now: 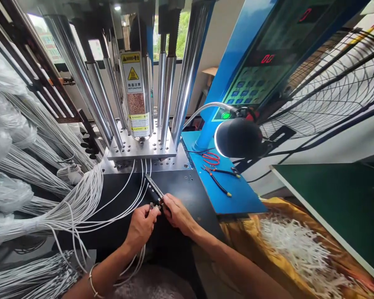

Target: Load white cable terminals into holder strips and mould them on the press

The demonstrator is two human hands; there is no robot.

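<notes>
My right hand (177, 212) is closed around one end of a narrow metal bar with a dark slotted side (154, 187). The bar points up and left toward the press. Just left of it, my left hand (141, 226) pinches small cable ends with pale and metallic tips (156, 209), close against the bar's near end; their exact shape is too small to tell. Thin white cables (120, 216) run from a big bundle at the left past my left hand. Several more cables lead from under the press's steel plate (137, 153) across the black worktop (183, 191).
Orange-and-black nippers (218, 176) and red-handled scissors (211, 158) lie on a blue board (237, 195). A round lamp (239, 138) overhangs it. White scraps (299, 249) fill a yellow-lined container at right. Bundled cables (28, 199) crowd the left. A fan (336, 83) stands right.
</notes>
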